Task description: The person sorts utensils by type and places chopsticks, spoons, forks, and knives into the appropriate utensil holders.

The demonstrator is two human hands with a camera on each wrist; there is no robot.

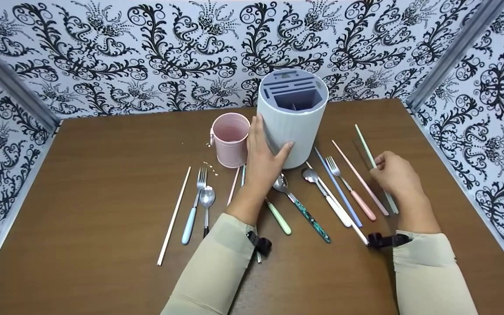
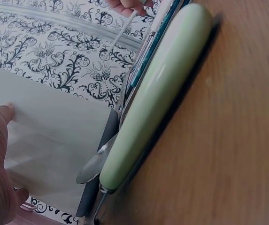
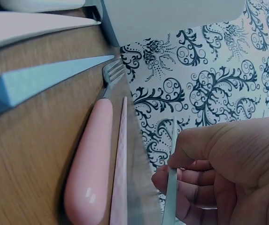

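"On the right of the brown wooden table (image 1: 112, 148), what does the right hand (image 1: 396, 175) hold?"

"A slim, pale green chopstick (image 1: 367, 145), pinched between thumb and fingers. It is to the right of a tapered pink chopstick (image 1: 357, 175) and a metal fork with a glossy pink handle (image 1: 363, 204)."

"And the left hand (image 1: 264, 162)?"

"Fingers extended and thumb spread, it rests against the side of a tall white cylindrical holder (image 1: 302, 138) with a grey slotted top. The holder stands upright near the patterned black-and-white wall (image 1: 190, 52)."

"What surrounds that hand?"

"Just to its left, a round pink cup (image 1: 230, 153) with a small side handle. Nearer the person, a pale green utensil handle (image 1: 279, 218) and a spoon with a speckled teal handle (image 1: 311, 218); the green one's head is hidden in the head view."
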